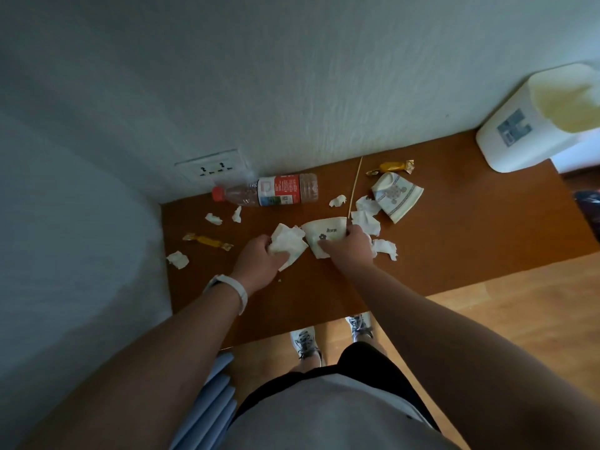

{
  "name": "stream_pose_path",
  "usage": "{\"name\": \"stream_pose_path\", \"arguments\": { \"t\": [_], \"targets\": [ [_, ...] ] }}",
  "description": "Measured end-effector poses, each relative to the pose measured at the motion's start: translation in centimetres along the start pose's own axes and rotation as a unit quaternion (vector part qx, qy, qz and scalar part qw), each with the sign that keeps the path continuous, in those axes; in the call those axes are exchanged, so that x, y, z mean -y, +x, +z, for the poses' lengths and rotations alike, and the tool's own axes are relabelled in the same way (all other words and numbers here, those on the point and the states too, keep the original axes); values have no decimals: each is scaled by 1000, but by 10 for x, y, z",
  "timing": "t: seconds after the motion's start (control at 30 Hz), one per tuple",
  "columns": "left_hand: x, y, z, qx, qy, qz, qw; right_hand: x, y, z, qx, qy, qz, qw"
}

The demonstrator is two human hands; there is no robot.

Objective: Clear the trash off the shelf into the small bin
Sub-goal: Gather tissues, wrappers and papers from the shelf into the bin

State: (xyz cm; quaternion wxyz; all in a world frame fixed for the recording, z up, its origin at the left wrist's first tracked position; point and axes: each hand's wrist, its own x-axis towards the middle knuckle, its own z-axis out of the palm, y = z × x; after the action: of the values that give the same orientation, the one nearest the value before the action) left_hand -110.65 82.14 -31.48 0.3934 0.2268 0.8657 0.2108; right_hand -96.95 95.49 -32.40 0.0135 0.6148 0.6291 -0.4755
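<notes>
Trash lies scattered over a brown shelf [454,228]. My left hand [259,263] grips a crumpled white tissue [289,243]. My right hand [349,246] holds a crushed paper cup [324,230] lying on its side at the shelf's middle. A plastic bottle [269,191] with a red cap lies by the wall. Another crushed patterned cup [397,196], a thin wooden skewer [355,186], two yellow candy wrappers [391,167] [207,241] and several tissue scraps [178,259] lie around. The small white bin [519,131] with a yellowish liner stands at the shelf's far right.
A white wall with a socket [212,168] runs behind the shelf, and a side wall closes its left end. Below the shelf's front edge are wooden floor [519,319], my shoes and a stack of bluish panels [211,404].
</notes>
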Motion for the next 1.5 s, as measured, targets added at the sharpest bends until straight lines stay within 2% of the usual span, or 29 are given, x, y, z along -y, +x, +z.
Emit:
{"name": "stream_pose_path", "arguments": {
  "t": [0.17,0.4,0.8,1.0,1.2,1.3,1.5],
  "targets": [
    [-4,-5,-13,-19,-4,12,1000,4,-7,-6,54,-8,-32,998],
    [-11,-9,-34,-90,124,93,984,1,-18,-22,57,25,-79,995],
    [-42,-34,-46,-147,10,145,978,9,-62,-75,-14,101,-124,987],
    [-73,-54,-29,-121,-101,193,968,3,-77,-108,-43,121,-148,981],
    [-106,-73,-4,-71,-148,211,964,-7,-79,-153,-85,144,-176,970],
    [-133,-82,12,-57,-151,223,961,-17,-83,-184,-95,142,-197,965],
    [-211,-104,67,-2,-106,263,959,-62,-79,-268,-142,151,-182,961]
  ]
}}
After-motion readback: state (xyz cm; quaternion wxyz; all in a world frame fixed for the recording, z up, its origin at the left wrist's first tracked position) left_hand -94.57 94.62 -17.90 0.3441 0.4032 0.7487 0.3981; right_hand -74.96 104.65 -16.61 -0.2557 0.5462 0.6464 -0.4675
